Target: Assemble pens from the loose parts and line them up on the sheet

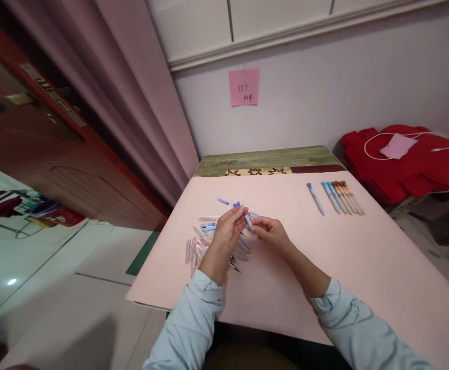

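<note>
Close together over the table, my left hand (229,228) and my right hand (272,232) are both closed in a pinch. Between their fingertips is a light blue pen barrel (248,220), held at its lower end by the right fingers. The left fingers close at its upper end and hide what is there. Beneath and around my left hand lies a loose pile of pen parts: clear tubes (190,251), blue barrel pieces (208,226), dark-tipped refills (234,266) and blue caps (236,204). A single blue piece (223,201) rests behind the pile.
Whole pens lie side by side at the table's right: a purple-blue pen (316,199), blue pens (331,198) and several brown-topped pens (347,198). A pale pink cover (286,303) spreads over the table. Beyond its right edge is red cloth (409,167) with a white cable.
</note>
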The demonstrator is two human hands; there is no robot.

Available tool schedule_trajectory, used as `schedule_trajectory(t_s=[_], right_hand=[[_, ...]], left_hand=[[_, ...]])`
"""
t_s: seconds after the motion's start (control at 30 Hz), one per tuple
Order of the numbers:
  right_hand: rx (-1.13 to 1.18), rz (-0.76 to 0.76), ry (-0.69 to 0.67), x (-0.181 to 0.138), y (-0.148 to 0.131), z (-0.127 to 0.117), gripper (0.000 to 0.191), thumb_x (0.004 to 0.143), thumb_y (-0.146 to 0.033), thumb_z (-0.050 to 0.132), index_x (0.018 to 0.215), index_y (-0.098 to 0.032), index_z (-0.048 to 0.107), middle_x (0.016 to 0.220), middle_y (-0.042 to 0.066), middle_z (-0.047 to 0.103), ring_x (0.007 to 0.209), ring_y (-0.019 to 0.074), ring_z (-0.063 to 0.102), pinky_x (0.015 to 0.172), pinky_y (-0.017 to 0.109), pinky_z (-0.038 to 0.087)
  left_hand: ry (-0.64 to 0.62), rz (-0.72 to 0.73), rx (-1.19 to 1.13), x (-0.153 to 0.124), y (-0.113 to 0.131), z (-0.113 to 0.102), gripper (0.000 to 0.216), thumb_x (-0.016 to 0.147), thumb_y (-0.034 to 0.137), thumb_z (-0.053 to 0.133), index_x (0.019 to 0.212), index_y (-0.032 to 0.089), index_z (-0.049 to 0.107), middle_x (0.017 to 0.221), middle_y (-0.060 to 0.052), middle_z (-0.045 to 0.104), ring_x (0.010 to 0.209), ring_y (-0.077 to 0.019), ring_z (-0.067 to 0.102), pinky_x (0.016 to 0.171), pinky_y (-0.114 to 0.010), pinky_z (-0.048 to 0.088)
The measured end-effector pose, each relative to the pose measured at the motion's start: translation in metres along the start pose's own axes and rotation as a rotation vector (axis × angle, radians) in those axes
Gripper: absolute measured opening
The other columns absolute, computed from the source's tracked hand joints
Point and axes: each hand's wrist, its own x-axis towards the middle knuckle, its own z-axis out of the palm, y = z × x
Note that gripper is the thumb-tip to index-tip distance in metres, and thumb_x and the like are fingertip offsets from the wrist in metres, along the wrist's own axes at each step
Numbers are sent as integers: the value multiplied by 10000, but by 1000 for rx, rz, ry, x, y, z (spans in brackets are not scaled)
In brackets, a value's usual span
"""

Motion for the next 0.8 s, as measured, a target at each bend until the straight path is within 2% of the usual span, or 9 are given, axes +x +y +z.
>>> schedule_trajectory(t_s=[0.2, 0.5, 0.8], right_hand=[[14, 11, -21, -1, 3, 1, 359, 678, -480, 789, 873, -185, 727, 651, -22, 622, 515, 94, 458, 508, 246, 400], [25, 24, -22, -1, 0, 1, 369, 671, -490, 788, 865, -184, 720, 631, -26, 610, 523, 99, 468, 499, 240, 380], [23, 12, -37, -3, 0, 2, 362, 675, -495, 786, 869, -195, 729, 661, -18, 642, 522, 102, 481, 513, 249, 390]], left_hand=[[-16, 21, -67, -8, 0, 1, 207, 653, 177, 823, 801, 117, 691, 809, -55, 707, 761, -136, 667, 781, -266, 526], [4, 101, 65, -16, -3, 2, 227, 641, 220, 831, 790, 116, 694, 800, -49, 707, 761, -137, 662, 799, -275, 517], [-29, 148, 179, -20, -1, -2, 252, 639, 261, 833, 810, 128, 703, 794, -46, 710, 708, -132, 643, 772, -289, 509]])
